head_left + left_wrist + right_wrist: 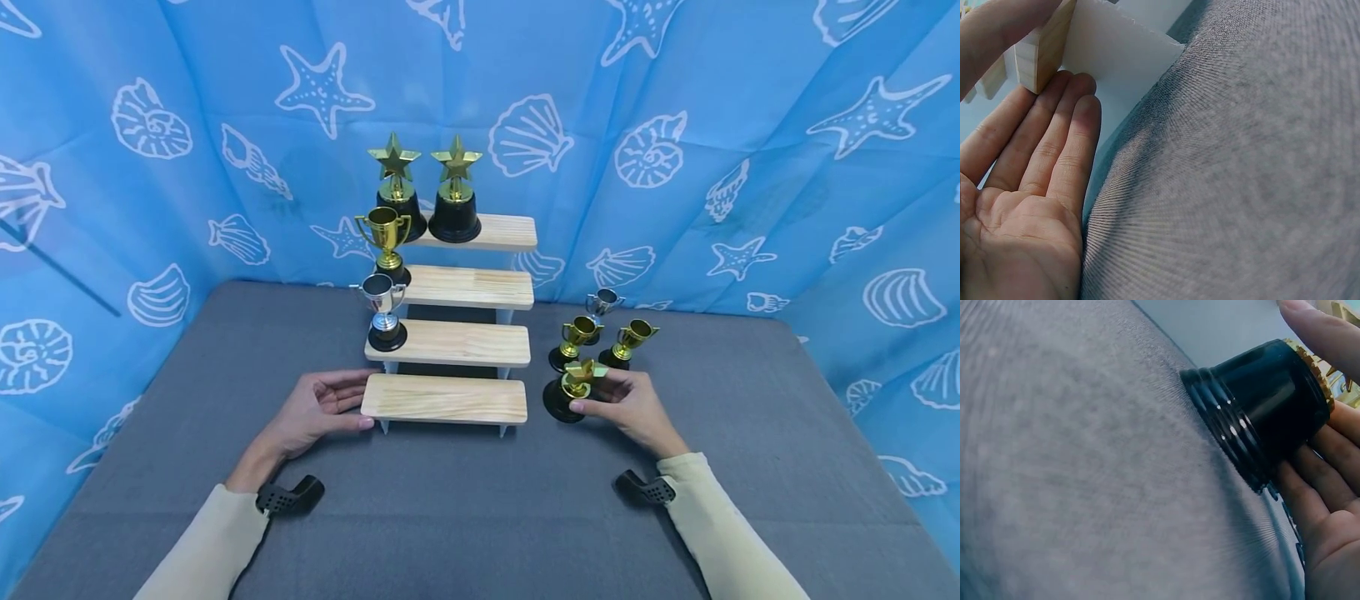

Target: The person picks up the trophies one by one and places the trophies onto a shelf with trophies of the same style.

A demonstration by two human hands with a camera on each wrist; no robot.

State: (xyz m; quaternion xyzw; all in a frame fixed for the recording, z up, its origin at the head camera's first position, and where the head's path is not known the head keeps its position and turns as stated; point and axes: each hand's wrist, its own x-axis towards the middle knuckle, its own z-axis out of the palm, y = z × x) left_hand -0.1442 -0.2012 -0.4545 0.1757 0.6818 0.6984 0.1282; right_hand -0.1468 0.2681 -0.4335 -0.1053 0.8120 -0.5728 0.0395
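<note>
My left hand (311,412) is at the left end of the lowest step (446,398) of a four-tier wooden display stand. Its fingers are straight; in the left wrist view the fingertips (1087,109) meet the wooden board (1044,56) and its white side support (1119,47). To the right of the stand, my right hand (633,408) holds a gold star trophy (576,385) between thumb and fingers. Its black base (1266,400) stands on the grey cloth, with the fingers behind it and the thumb near the gold part.
Two star trophies (455,212) occupy the top tier. A gold cup (386,237) and a silver cup (382,304) stand at the left ends of the middle tiers. Behind the right hand are two gold cups (577,333) and a silver cup (602,303). A blue shell-patterned curtain (697,167) hangs behind.
</note>
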